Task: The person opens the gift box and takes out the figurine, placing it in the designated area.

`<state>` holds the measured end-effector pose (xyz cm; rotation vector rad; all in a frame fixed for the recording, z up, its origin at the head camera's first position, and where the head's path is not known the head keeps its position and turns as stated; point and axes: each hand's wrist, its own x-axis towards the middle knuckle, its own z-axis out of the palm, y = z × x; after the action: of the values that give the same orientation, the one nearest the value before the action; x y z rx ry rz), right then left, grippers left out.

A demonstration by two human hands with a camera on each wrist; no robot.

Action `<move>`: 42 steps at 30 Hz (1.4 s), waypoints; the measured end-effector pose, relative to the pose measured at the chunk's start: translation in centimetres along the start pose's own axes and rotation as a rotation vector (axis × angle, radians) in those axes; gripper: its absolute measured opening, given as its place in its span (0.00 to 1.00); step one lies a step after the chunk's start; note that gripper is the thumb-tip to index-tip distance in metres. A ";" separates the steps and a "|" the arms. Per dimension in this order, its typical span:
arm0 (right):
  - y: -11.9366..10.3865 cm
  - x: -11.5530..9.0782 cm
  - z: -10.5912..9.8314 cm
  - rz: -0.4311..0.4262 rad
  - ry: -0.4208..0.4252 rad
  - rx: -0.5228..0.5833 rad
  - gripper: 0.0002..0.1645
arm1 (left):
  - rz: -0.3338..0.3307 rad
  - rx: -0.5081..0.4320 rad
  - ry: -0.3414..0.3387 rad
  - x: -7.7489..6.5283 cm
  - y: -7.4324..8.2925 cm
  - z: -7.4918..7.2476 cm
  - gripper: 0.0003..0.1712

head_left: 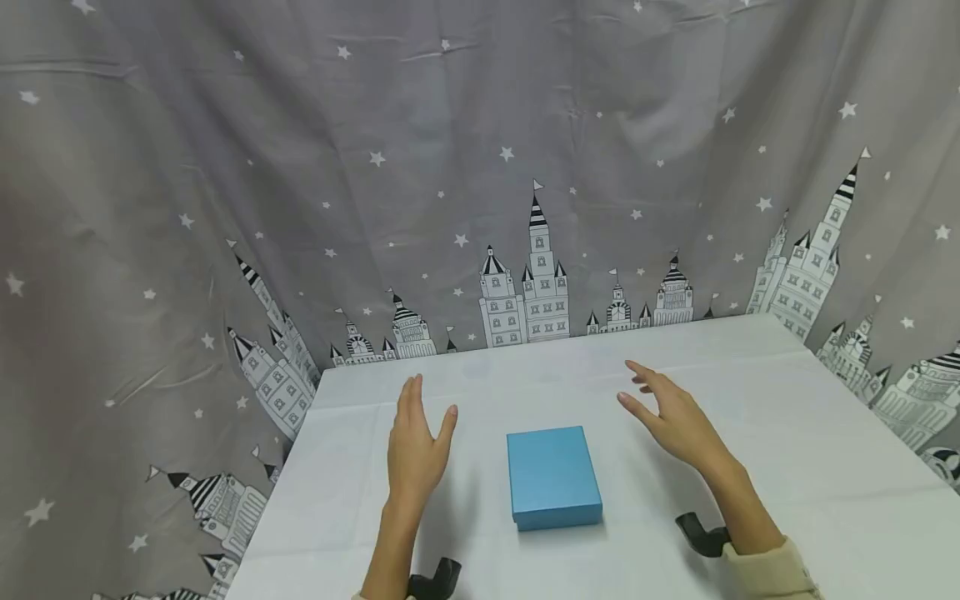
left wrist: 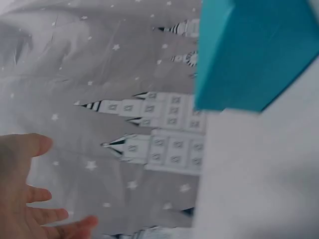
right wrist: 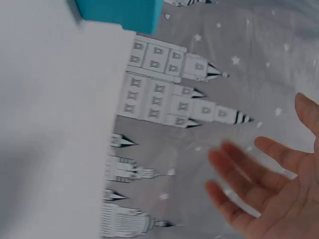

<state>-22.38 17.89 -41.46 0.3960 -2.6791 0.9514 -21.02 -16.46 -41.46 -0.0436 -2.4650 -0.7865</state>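
A blue box (head_left: 553, 471) with its lid on lies flat on the white table, between the two hands. To its left, my left hand (head_left: 415, 454) is held above the table with fingers straight and thumb spread. On the other side my right hand (head_left: 678, 421) hovers, its fingers loosely extended and pointing inward. Neither hand touches the box. In the left wrist view the box (left wrist: 256, 55) fills the upper right, apart from the left hand (left wrist: 30, 194). The right wrist view shows a corner of the box (right wrist: 122, 12) at the top and the spread right hand (right wrist: 271, 184) below.
White cloth covers the table (head_left: 352, 475). Behind and beside it hangs a grey curtain (head_left: 420, 208) printed with castles and stars. A black strap piece (head_left: 702, 535) sits at the right wrist, and another black piece (head_left: 435, 579) at the left wrist.
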 end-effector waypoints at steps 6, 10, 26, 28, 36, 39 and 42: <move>1.0 -1.4 2.8 0.088 0.003 0.178 0.33 | -0.094 -0.202 -0.024 -3.4 -0.1 2.9 0.35; 1.2 -2.2 4.9 0.131 -0.010 0.257 0.33 | -0.145 -0.321 -0.072 -5.0 -0.4 4.5 0.32; -0.3 -4.7 10.4 0.213 -0.055 0.386 0.37 | -0.219 -0.489 -0.243 -8.4 0.0 9.2 0.35; -0.4 -4.9 10.6 0.221 -0.073 0.381 0.36 | -0.217 -0.520 -0.268 -8.6 0.1 9.4 0.35; -0.4 -5.1 11.0 0.216 -0.120 0.388 0.39 | -0.215 -0.567 -0.324 -8.8 0.6 9.5 0.35; -0.3 -5.1 11.1 0.201 -0.129 0.381 0.40 | -0.225 -0.577 -0.340 -8.9 0.8 9.5 0.34; -0.4 -5.1 11.0 0.190 -0.133 0.374 0.40 | -0.219 -0.584 -0.344 -8.9 0.8 9.5 0.34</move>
<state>-19.29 11.37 -51.21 0.2897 -2.6872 1.5422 -17.95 -9.45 -52.00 -0.1338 -2.4824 -1.6967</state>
